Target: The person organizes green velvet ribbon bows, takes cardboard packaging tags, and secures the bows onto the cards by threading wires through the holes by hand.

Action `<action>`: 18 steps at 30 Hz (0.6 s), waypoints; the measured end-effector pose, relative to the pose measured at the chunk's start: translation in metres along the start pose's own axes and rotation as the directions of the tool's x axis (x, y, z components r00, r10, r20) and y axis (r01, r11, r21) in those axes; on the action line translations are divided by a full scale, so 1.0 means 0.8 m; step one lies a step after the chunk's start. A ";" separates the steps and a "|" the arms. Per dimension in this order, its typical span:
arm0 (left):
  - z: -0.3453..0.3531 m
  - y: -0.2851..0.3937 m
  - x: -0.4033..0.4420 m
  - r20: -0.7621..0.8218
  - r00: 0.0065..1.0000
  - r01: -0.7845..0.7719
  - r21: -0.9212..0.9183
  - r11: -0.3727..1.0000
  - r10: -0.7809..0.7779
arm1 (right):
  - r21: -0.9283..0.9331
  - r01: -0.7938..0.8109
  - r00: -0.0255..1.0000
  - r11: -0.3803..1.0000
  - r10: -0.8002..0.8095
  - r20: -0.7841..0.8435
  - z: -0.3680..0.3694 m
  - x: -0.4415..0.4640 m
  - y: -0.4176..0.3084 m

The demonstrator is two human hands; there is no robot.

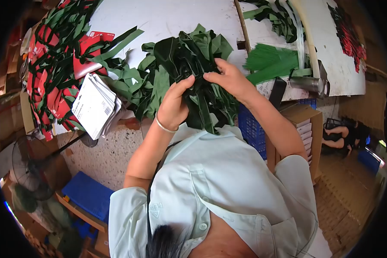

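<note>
A thick bunch of dark green ribbons (193, 56) is gripped in front of my chest, at the table's near edge. On its left side, my left hand (176, 101) is closed with the thumb pressed on the strips; a pale bangle circles that wrist. From the right, my right hand (230, 79) pinches the same bunch, thumb on top, with most fingers hidden behind the fabric. Loose ends hang below both hands. More green strips (133, 81) trail over the table to the left of the bunch.
Red cards (56, 99) tangled with green ribbons are heaped at left, beside a stack of white cards (96, 103). Flat green strips (273, 62) and a metal cup (307, 84) lie right on the white table (193, 17). A carton (303, 124) and a fan (34, 167) stand below.
</note>
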State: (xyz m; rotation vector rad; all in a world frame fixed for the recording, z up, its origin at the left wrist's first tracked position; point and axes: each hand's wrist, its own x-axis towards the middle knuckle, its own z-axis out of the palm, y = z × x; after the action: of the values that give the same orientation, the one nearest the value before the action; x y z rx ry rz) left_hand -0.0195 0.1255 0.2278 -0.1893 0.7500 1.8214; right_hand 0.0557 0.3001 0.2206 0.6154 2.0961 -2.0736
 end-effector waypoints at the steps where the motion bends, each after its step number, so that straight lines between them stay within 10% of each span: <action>1: -0.003 -0.001 -0.003 0.008 1.000 0.003 0.002 1.000 -0.003 | 0.113 0.007 1.000 0.994 -0.006 -0.004 0.000 -0.004 -0.001; 9: -0.019 0.007 -0.012 0.103 0.994 0.045 -0.150 0.988 -0.030 | 0.469 -0.059 0.996 0.881 0.083 -0.032 -0.019 -0.038 -0.033; 16: 0.012 -0.011 -0.008 0.077 0.997 0.008 -0.005 1.000 -0.008 | -0.159 0.013 1.000 0.987 -0.013 0.002 0.052 -0.049 -0.055; 18: 0.032 -0.005 -0.017 0.052 0.999 -0.014 0.077 0.997 0.010 | -0.056 0.116 0.992 0.992 -0.119 -0.044 0.055 -0.043 -0.042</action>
State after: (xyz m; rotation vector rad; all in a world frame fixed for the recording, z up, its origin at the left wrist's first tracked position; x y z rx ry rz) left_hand -0.0046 0.1304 0.2527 -0.0864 0.7853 1.7985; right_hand 0.0658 0.2510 0.2624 0.5511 2.2573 -2.0750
